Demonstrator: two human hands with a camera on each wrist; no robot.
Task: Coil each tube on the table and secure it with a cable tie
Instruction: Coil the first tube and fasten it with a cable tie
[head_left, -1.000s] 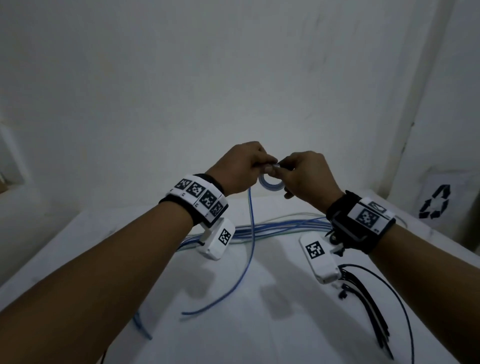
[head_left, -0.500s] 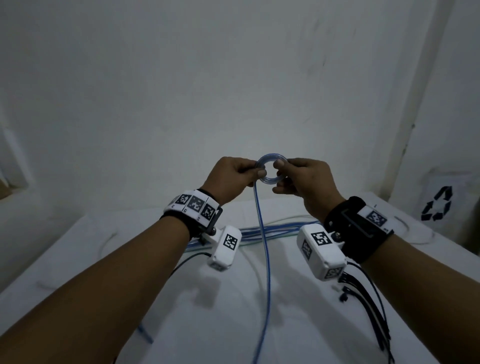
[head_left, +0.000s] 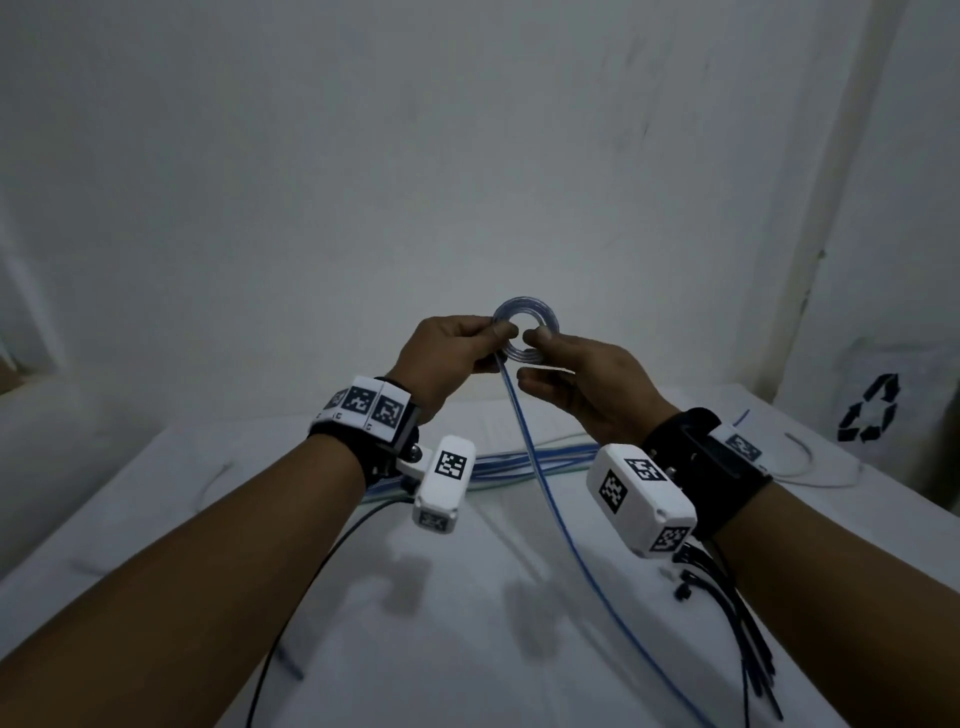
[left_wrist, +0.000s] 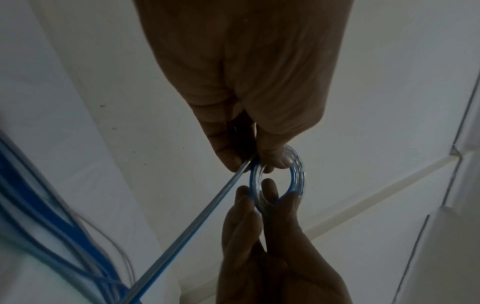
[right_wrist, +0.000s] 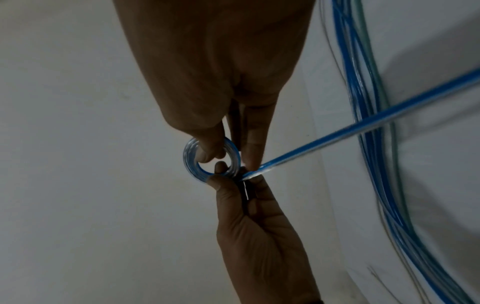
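1. Above the table's (head_left: 519, 649) middle, held in the air, was the blue tube's coil (head_left: 525, 333), a small tight ring.
2. Left hand (head_left: 447, 353) pinched the coil's left side; right hand (head_left: 582, 379) pinched its right side, thumb on the ring.
3. Tube tail (head_left: 561, 530) ran down toward the near edge.
4. More blue tubes (head_left: 519, 460) lay across the far part; black cable ties (head_left: 737, 613) lay by the right edge.

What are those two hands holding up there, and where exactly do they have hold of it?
A small coil of blue-striped tube. The left hand pinches its left rim, the right hand its right rim; the uncoiled tail hangs down.
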